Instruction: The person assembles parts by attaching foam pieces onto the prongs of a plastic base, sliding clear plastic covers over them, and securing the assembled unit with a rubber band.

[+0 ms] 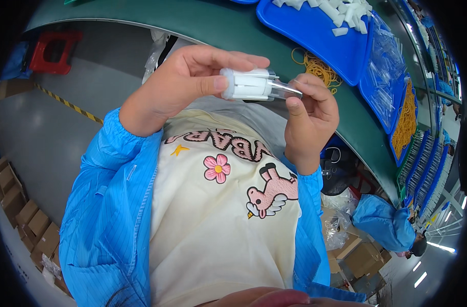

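A green table (213, 23) curves across the far side and down the right. The person wears a blue jacket (105, 204) over a cream top (218, 220) on the near side. On the right, beyond the table's edge, a co-worker in blue (384, 217) bends away. At far right on the table lies a blue tray (315, 33) with a heap of white pieces (346, 11); right of it, a second blue tray (367, 97) carries clear pieces. On the far left floor stands a red stool (54, 51).

The left hand (185, 77) and right hand (313, 110) are apart from each other, above the top, joined only by a white-and-clear bundle (250, 86) lying sideways between them. The left thumb and fingers clamp its left end; the right thumb and forefinger pinch the clear tip (287, 91) at its right end. Smallest are loose yellow-orange bands (318, 69), piled beyond the right hand.
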{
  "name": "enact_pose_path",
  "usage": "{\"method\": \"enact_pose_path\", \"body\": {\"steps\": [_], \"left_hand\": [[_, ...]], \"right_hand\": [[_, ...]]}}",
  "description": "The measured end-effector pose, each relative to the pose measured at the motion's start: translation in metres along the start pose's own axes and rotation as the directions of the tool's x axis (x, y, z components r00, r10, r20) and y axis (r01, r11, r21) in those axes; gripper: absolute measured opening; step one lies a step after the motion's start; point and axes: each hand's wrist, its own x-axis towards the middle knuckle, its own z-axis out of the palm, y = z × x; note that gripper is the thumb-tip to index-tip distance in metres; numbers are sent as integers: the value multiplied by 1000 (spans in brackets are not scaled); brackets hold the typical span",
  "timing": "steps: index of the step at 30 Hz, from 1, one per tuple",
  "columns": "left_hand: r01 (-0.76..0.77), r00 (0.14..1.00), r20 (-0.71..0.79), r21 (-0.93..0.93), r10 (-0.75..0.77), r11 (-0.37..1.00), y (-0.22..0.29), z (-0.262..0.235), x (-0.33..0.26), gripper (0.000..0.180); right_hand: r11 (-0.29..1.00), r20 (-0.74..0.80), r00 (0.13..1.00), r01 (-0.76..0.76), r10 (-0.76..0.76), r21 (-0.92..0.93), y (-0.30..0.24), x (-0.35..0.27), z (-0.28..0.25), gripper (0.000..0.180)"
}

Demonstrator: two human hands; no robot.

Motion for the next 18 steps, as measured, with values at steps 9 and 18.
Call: {"method": "enact_pose_path", "body": {"steps": [9,18], "left_hand": [[-129,992,20,53,128,990,-15,10,2,36],[-219,975,-10,136,223,966,-19,17,8,34]], "right_hand": [[1000,-6,1000,-10,10,12,-9,1,20,28],[997,-60,996,65,-67,-29,-5,-1,34,35]]}}
